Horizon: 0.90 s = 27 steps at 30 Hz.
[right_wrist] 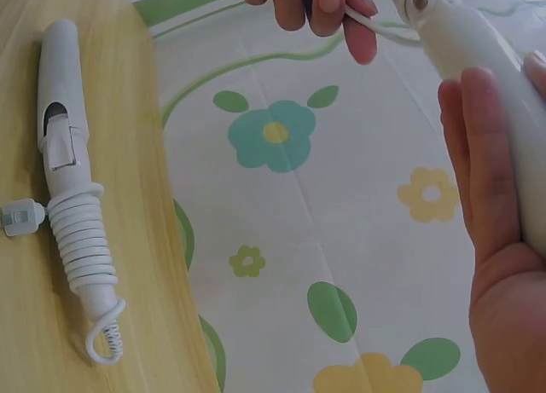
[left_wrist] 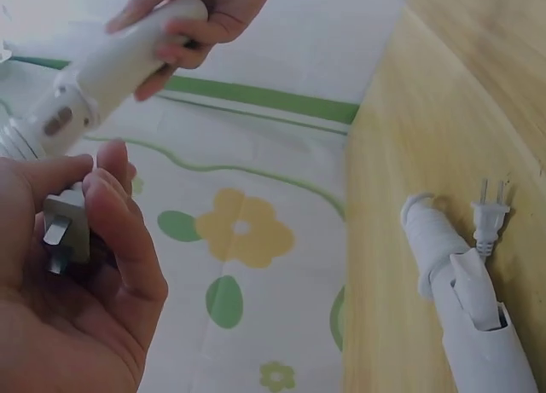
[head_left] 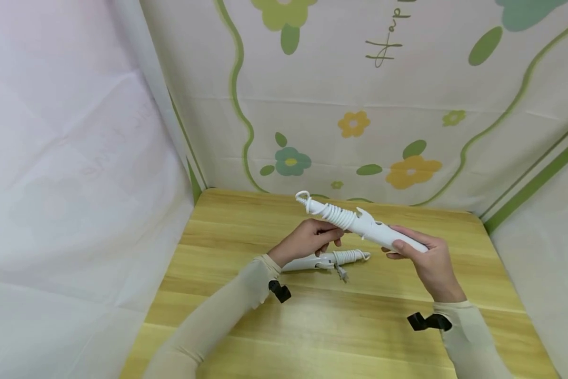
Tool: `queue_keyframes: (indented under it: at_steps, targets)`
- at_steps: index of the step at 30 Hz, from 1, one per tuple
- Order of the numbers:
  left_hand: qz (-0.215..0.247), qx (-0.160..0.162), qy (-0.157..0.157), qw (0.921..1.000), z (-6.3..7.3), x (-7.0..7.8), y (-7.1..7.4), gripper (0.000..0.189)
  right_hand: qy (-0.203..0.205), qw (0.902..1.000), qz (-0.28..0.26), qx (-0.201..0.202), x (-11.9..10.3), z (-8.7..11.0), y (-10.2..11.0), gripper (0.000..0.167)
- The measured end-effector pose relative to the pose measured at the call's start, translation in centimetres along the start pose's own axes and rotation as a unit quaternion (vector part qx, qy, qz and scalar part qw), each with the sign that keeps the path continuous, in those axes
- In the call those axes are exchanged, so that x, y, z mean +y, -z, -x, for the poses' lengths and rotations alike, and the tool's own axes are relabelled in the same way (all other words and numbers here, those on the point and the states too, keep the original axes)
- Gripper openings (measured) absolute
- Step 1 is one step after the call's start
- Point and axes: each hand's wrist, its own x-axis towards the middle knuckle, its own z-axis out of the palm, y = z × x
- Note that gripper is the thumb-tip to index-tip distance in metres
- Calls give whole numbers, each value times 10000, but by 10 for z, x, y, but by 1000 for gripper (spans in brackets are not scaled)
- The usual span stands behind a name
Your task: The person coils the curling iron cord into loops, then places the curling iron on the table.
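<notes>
My right hand (head_left: 432, 263) grips the smooth thick end of a white curling iron (head_left: 371, 230), raised above the table and slanting up to the left. Its white cord (head_left: 338, 215) is wound in coils round the narrower part, with a small loop at the tip. Below the coils, my left hand (head_left: 305, 243) pinches the two-pronged plug (left_wrist: 68, 222) of that cord, its prongs showing between the fingers in the left wrist view. A second white curling iron (right_wrist: 78, 231) lies on the table, cord coiled round it too, partly hidden by the left hand in the head view.
The second iron's plug (head_left: 342, 273) sticks out beside it on the wooden table (head_left: 359, 326). A white cloth with printed flowers (head_left: 312, 105) hangs behind the table's far edge, and pale cloth (head_left: 75, 184) hangs along the left side.
</notes>
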Motion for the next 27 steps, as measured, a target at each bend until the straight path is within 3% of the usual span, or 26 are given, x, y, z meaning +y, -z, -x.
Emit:
queue_keyframes:
  at_steps: [5,8,12,15,18,21,24,27]
  targets:
    - [-674,103,62,9977,4,5,-4,41,-188,9994,145,257,2,-3,-1,36]
    - [-1466,115,13,9891,5,6,-5,43,-314,9986,262,339,4,-4,-3,39]
    - [-2784,262,-96,9601,8,12,-7,42,-455,9970,481,406,6,-4,-5,42]
    - [-3454,520,-148,9369,12,15,-7,38,-512,9955,659,448,8,-5,-8,43]
    - [-3794,850,-253,9210,14,13,-8,33,-529,9930,961,433,11,-7,-11,42]
    - [-3902,1138,-393,9128,16,8,-10,27,-531,9881,1400,355,15,-8,-15,42]
    - [-3883,1301,-514,9108,16,1,-9,24,-550,9814,1822,270,19,-7,-18,41]
    - [-3735,1373,-610,9154,16,-6,-6,26,-598,9761,2084,156,21,-7,-19,43]
